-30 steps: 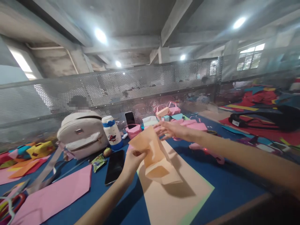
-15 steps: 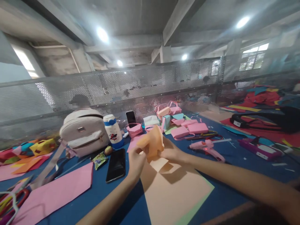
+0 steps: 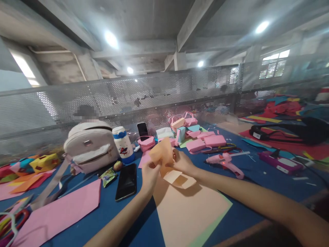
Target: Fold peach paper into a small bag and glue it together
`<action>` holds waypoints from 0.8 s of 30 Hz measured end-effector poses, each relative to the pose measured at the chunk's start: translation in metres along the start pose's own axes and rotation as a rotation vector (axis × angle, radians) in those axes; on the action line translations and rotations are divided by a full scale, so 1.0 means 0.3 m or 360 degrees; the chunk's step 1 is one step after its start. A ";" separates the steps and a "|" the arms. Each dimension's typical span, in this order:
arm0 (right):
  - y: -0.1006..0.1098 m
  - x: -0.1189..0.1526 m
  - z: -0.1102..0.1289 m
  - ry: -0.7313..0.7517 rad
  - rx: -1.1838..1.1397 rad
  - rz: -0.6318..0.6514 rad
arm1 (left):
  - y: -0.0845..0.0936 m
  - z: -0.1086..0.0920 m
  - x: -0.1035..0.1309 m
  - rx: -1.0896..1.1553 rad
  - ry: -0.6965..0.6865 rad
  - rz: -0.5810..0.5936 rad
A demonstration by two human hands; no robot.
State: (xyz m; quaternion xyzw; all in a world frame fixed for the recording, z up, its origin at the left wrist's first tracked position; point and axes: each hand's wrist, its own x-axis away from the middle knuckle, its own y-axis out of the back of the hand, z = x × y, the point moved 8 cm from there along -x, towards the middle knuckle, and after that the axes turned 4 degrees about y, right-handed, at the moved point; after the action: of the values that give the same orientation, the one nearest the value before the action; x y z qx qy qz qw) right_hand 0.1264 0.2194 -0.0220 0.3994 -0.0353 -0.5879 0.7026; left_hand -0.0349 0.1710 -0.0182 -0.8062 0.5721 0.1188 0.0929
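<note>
1. At near left, a pink sheet (image 3: pixel 64 211) lies on the blue counter (image 3: pixel 72 235).
2. Farther back, a white backpack (image 3: pixel 89 147) stands beside a bottle (image 3: pixel 123 145).
3. A black phone (image 3: pixel 126 181) lies flat, just left of the hands.
4. The left hand (image 3: pixel 149 175) pinches the left side of the folded orange paper (image 3: pixel 164 150), raised over a large pale sheet (image 3: pixel 191 216) mid-counter.
5. The right hand (image 3: pixel 183 164) holds the paper's right side, fingers curled and partly hidden.
6. To the right lie a pink glue gun (image 3: pixel 226 162) and a purple box (image 3: pixel 280 163).
</note>
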 end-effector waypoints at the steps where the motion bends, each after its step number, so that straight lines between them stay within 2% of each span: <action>1: 0.003 0.000 0.006 -0.0003 0.0059 0.0014 | 0.003 0.005 -0.002 -0.0008 0.0006 -0.0006; 6: 0.006 -0.004 0.031 0.0018 0.0244 0.0104 | 0.010 0.023 -0.004 -0.0036 0.0017 -0.0016; 12: -0.008 -0.008 0.054 0.0071 0.0294 0.0216 | 0.018 0.037 0.001 -0.0036 0.0030 -0.0002; 24: -0.015 -0.012 0.058 0.0081 0.0483 0.0231 | 0.016 0.079 0.009 0.0005 0.0031 0.0001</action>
State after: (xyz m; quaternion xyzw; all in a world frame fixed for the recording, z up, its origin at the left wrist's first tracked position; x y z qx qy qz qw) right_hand 0.1128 0.2134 -0.0113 0.5121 -0.1348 -0.5131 0.6755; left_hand -0.0406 0.1738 -0.0418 -0.8070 0.5734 0.1102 0.0885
